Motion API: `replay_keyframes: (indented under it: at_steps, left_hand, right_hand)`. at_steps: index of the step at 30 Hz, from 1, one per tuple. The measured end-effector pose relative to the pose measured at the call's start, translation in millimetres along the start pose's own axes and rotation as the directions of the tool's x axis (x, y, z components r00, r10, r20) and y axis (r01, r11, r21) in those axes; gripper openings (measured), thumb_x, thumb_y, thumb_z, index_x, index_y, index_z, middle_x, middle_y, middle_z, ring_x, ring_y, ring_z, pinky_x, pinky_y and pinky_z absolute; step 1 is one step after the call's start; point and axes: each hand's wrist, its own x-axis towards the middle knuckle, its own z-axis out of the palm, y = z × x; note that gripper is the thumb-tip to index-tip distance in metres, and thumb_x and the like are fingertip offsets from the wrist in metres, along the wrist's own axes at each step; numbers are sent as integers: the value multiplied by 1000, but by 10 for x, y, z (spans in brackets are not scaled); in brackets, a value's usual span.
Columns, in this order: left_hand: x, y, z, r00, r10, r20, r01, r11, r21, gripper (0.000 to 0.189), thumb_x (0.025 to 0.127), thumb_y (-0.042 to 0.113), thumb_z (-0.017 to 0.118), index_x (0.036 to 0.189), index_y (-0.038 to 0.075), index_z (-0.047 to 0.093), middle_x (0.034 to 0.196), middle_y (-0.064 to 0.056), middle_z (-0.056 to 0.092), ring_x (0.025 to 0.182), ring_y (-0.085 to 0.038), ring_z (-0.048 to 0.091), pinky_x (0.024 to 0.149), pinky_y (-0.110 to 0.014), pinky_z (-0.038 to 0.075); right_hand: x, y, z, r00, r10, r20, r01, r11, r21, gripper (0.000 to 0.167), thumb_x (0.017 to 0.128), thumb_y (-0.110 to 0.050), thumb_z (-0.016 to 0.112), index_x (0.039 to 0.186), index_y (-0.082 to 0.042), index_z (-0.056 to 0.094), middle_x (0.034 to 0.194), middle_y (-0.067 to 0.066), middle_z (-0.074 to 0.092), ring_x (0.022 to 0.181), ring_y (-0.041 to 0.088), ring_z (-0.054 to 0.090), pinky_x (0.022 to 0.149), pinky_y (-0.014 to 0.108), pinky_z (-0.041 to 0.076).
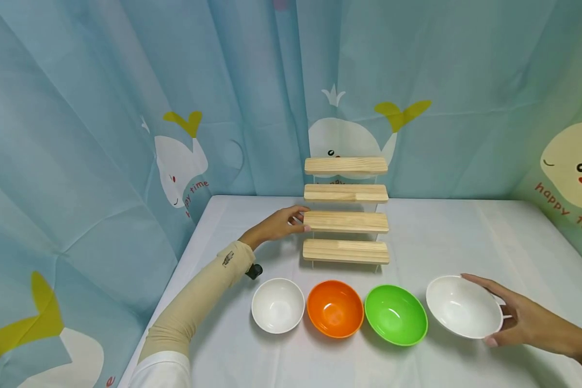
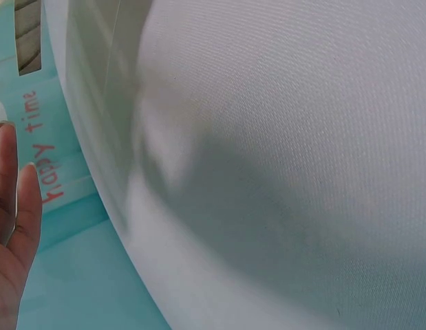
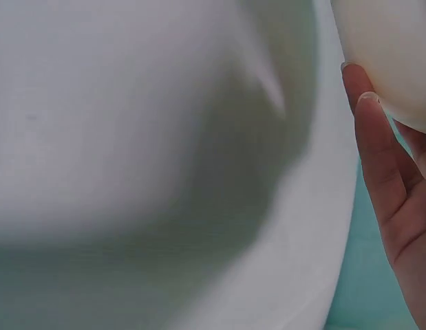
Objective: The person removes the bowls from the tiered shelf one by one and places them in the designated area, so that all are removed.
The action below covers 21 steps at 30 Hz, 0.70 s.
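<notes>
My right hand [image 1: 528, 318] grips a white bowl [image 1: 463, 307] by its right side, thumb toward the near edge and fingers at the far rim. The right wrist view shows the bowl's pale outer wall [image 3: 388, 55] against the fingers. At the left end of a four-tier wooden display rack [image 1: 346, 221], my left hand [image 1: 282, 222] holds the third board from the top between thumb and fingers. The left wrist view shows only part of this hand [image 2: 13, 213]. Another white bowl [image 1: 278, 305], an orange bowl [image 1: 335, 309] and a green bowl [image 1: 396, 315] stand in a row before the rack.
A white cloth [image 1: 465, 231] covers the table. Blue curtains [image 1: 252, 81] with whale prints hang behind it and along both sides. A small black object [image 1: 254, 271] shows beside the left wrist. The rack stands toward the back, near the curtain.
</notes>
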Motion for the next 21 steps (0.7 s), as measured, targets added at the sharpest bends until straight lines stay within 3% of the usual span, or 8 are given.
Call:
replay_keyframes:
  at_steps: [7,21]
  left_hand:
    - [-4,10,-2,1000,-4,-2,4,1000,-3,57,99,37,65,149,19,46,134,-9,58,116,-24,60,99,-39,52]
    - [3,5,0,1000,-7,1,7,1000,-2,57,99,36,65,150,18,45,132,-10,58,116,-24,60,99,-38,52]
  right_hand:
    - [-37,98,33,997,72,30,-72,997,-3,97,85,0,68,162,-16,11,139,-33,29,93,13,69,70,28,58]
    - [-96,253,-12,994,31,108,-39,996,75,91,90,-1,61,162,-13,6,149,-34,26,104,16,69,74,25,55]
